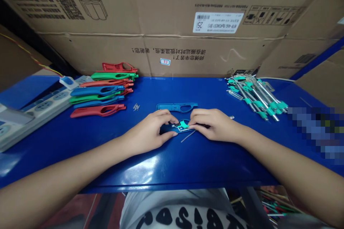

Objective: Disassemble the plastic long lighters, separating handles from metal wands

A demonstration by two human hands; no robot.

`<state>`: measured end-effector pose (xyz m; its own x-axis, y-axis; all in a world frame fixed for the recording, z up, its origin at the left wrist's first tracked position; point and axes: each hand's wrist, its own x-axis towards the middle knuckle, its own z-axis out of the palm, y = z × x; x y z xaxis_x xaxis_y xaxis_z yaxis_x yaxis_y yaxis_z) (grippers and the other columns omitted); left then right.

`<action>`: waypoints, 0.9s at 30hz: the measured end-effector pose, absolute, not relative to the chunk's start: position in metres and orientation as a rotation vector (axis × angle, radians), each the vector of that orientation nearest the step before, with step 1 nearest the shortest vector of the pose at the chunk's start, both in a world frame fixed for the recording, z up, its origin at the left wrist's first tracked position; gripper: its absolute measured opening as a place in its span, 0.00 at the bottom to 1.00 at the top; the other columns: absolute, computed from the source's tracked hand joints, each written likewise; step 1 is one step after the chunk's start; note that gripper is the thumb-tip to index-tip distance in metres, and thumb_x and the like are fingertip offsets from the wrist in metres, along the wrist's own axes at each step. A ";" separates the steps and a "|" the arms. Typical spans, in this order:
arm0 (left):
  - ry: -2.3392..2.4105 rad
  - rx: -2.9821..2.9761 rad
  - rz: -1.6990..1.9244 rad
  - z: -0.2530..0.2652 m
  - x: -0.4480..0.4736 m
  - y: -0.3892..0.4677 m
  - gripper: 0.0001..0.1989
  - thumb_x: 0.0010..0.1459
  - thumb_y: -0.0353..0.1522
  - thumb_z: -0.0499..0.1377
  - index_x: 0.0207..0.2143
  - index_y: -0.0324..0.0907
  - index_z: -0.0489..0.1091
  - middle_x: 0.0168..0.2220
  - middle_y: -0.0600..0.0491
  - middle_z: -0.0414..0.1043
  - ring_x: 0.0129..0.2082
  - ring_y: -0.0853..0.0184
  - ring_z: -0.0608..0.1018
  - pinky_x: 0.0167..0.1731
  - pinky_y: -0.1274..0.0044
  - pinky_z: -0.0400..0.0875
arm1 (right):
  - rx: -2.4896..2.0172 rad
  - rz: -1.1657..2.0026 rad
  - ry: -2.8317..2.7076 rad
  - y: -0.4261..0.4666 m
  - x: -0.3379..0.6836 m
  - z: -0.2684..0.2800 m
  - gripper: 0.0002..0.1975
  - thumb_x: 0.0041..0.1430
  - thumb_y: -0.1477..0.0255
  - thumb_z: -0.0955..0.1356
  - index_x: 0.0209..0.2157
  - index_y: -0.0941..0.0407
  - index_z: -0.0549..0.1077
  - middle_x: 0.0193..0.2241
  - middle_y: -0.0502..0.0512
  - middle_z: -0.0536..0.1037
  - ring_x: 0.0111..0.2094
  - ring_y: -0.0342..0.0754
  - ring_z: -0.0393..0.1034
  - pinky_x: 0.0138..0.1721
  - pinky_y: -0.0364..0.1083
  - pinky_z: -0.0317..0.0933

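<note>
A blue lighter shell half [185, 130] lies on the table between my hands, partly hidden by them. On it sits a green trigger [183, 125] with a small dark part and thin white wires. My left hand [152, 130] holds the left end of this shell, its thumb at the lower edge and its fingertips by the dark part. From the other side, my right hand [212, 123] pinches the right end of the trigger. Just beyond my fingers rests another blue shell half [176, 107]. A thin clear tube [188, 136] sticks out below my right fingertips.
Red, green and blue lighter shells [100, 91] are stacked at the left, beside small screws [136, 107]. A power strip [40, 109] runs along the left edge. Metal lighter rods with green triggers [255, 94] are piled at the right. A cardboard box [166, 18] stands behind.
</note>
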<state>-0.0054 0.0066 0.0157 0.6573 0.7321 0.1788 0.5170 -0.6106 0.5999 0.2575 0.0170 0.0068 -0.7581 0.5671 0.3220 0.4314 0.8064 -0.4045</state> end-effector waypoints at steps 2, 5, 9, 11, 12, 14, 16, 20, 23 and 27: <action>0.971 2.366 0.564 0.016 -0.005 0.006 0.11 0.62 0.33 0.63 0.47 0.43 0.75 0.44 0.50 0.76 0.44 0.62 0.78 0.48 0.67 0.76 | -0.751 0.348 -2.617 0.015 0.257 0.008 0.11 0.71 0.71 0.63 0.38 0.55 0.77 0.37 0.55 0.78 0.35 0.44 0.73 0.36 0.43 0.63; 0.970 2.389 0.572 0.017 -0.005 0.005 0.11 0.62 0.32 0.63 0.47 0.43 0.74 0.43 0.50 0.75 0.44 0.61 0.78 0.49 0.67 0.76 | -0.746 0.194 -2.683 0.013 0.257 0.010 0.12 0.71 0.71 0.62 0.38 0.55 0.77 0.37 0.54 0.78 0.33 0.44 0.71 0.33 0.43 0.60; 0.953 2.436 0.569 0.020 -0.003 0.003 0.13 0.63 0.31 0.63 0.50 0.43 0.71 0.44 0.50 0.75 0.46 0.61 0.77 0.50 0.66 0.74 | -0.721 0.057 -2.743 0.011 0.258 0.012 0.14 0.71 0.72 0.61 0.38 0.56 0.77 0.35 0.54 0.77 0.30 0.44 0.68 0.31 0.43 0.57; 0.951 2.448 0.554 0.020 -0.003 0.003 0.14 0.63 0.30 0.63 0.51 0.43 0.71 0.45 0.50 0.75 0.47 0.60 0.77 0.51 0.66 0.74 | -0.709 0.033 -2.750 0.010 0.258 0.012 0.15 0.72 0.72 0.60 0.38 0.56 0.77 0.35 0.55 0.76 0.30 0.44 0.67 0.31 0.43 0.57; 0.949 2.453 0.550 0.020 -0.003 0.002 0.14 0.63 0.30 0.62 0.51 0.43 0.71 0.45 0.50 0.75 0.47 0.60 0.77 0.51 0.66 0.74 | -0.705 0.031 -2.750 0.010 0.258 0.012 0.15 0.72 0.71 0.60 0.38 0.56 0.77 0.35 0.55 0.76 0.30 0.43 0.67 0.31 0.43 0.57; 0.949 2.460 0.545 0.020 -0.003 0.002 0.14 0.64 0.31 0.62 0.51 0.44 0.71 0.45 0.50 0.75 0.48 0.60 0.77 0.51 0.66 0.74 | -0.697 0.038 -2.744 0.011 0.259 0.011 0.15 0.73 0.70 0.59 0.38 0.56 0.76 0.35 0.55 0.76 0.30 0.43 0.66 0.31 0.43 0.57; 0.950 2.467 0.539 0.019 -0.003 0.002 0.14 0.64 0.31 0.62 0.52 0.44 0.70 0.45 0.50 0.75 0.48 0.59 0.77 0.52 0.65 0.73 | -0.695 0.057 -2.731 0.011 0.259 0.011 0.15 0.73 0.70 0.59 0.38 0.56 0.76 0.35 0.55 0.76 0.30 0.43 0.66 0.31 0.43 0.57; 0.952 2.481 0.516 0.020 -0.004 0.001 0.15 0.64 0.30 0.62 0.54 0.43 0.70 0.46 0.49 0.74 0.49 0.59 0.76 0.52 0.65 0.73 | -0.697 0.043 -2.727 0.012 0.259 0.010 0.16 0.73 0.70 0.58 0.39 0.56 0.75 0.36 0.55 0.76 0.31 0.43 0.67 0.31 0.43 0.57; 0.935 2.506 0.486 0.020 -0.004 0.001 0.16 0.66 0.30 0.61 0.55 0.42 0.69 0.47 0.48 0.74 0.51 0.59 0.75 0.54 0.65 0.72 | -0.667 -0.072 -2.786 0.011 0.260 0.012 0.15 0.73 0.71 0.59 0.39 0.56 0.76 0.35 0.55 0.76 0.29 0.43 0.65 0.30 0.44 0.55; 0.933 2.540 0.442 0.020 -0.004 0.001 0.19 0.67 0.31 0.59 0.59 0.40 0.68 0.49 0.46 0.72 0.53 0.57 0.73 0.55 0.64 0.71 | -0.614 -0.231 -2.852 0.009 0.258 0.016 0.15 0.71 0.74 0.59 0.39 0.57 0.77 0.34 0.54 0.76 0.27 0.43 0.64 0.28 0.45 0.54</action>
